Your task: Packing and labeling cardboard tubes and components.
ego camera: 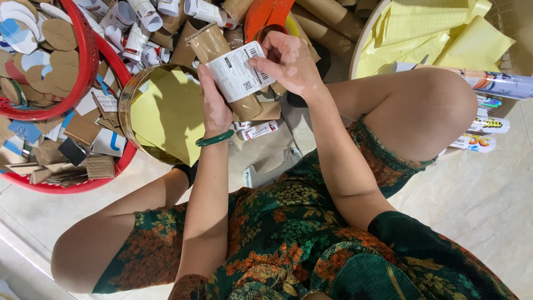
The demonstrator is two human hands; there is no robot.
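Pale tiled floor (488, 183) lay in even daylight. A red basket (86, 50) of cardboard scraps sat on it, yellow paper sheets (422, 28) well apart from the basket.

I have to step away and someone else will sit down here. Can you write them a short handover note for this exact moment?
Left hand: grips the brown cardboard tube from below, tube tilted.
Right hand: fingertips pinch the edge of the white printed label wrapped on the tube.
Around: red basket of cardboard scraps at left, round tin with yellow paper beside the left hand, more tubes piled ahead, a loose label on the floor.
Done: label is not yet off.
Left: it mostly wraps the tube.
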